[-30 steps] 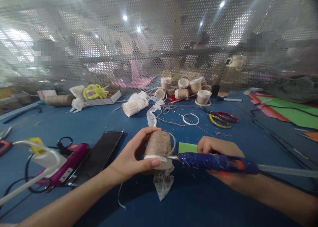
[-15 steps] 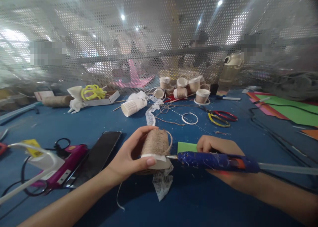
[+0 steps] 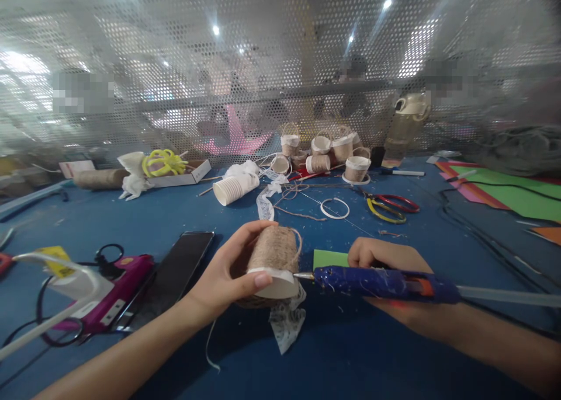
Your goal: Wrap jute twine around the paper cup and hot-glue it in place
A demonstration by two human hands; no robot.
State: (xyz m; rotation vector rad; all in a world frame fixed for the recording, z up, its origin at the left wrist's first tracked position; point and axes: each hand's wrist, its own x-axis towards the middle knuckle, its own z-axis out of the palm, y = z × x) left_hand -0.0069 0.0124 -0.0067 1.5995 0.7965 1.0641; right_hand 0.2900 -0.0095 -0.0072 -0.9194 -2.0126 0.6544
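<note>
My left hand [image 3: 232, 271] is wrapped round a twine-covered paper cup [image 3: 275, 248], tilted with its white rim towards me. A thin twine loop [image 3: 300, 242] stands at its right side. In my right hand [image 3: 388, 257] is a blue hot glue gun [image 3: 350, 280], lying level, its metal nozzle at the right of the cup's rim. A clear glue stick [image 3: 508, 296] sticks out of its back end. White lace [image 3: 287, 327] hangs down below the cup. Part of a green paper piece [image 3: 328, 258] shows behind the gun.
Several twine-wrapped little baskets [image 3: 342, 149] stand at the back by the mesh screen. Scissors [image 3: 390, 207] and a white ring [image 3: 335, 208] lie nearer. A phone [image 3: 184, 265] and a magenta power strip [image 3: 109, 295] are at left, stacked paper cups [image 3: 232, 188] beyond, coloured paper [image 3: 504, 190] at right.
The cup has turned slightly in my left hand, and its twine loop has shifted a little left. The glue gun stays almost where it was at the rim.
</note>
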